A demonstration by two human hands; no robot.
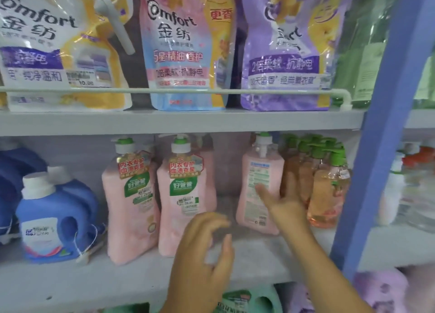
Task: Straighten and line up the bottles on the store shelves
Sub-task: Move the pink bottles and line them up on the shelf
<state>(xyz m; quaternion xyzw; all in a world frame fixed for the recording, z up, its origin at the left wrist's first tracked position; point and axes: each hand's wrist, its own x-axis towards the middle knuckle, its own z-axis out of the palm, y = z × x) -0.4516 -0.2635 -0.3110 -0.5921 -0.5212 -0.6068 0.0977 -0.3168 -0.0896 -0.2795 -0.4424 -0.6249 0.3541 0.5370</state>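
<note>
Middle shelf [70, 272]: three pink plastic pump bottles [131, 206], rightmost turned label-backward, touched by right hand [286, 203]; left hand [202, 249] hovering, fingers loosely curled; blue detergent jugs [54, 221] at left.

The left hand [202, 249] hovers palm-forward, its fingers [211, 221] loosely curled around nothing, thumb raised. The right hand [284, 204], above and to the right of the left hand, reaches forward with its fingers spread and straight.

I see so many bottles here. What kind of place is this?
Most likely a shop's laundry and cleaning aisle: rows of the same pink pump bottles carrying price stickers, Comfort softener pouches behind a shelf rail, and blue detergent jugs.
</note>
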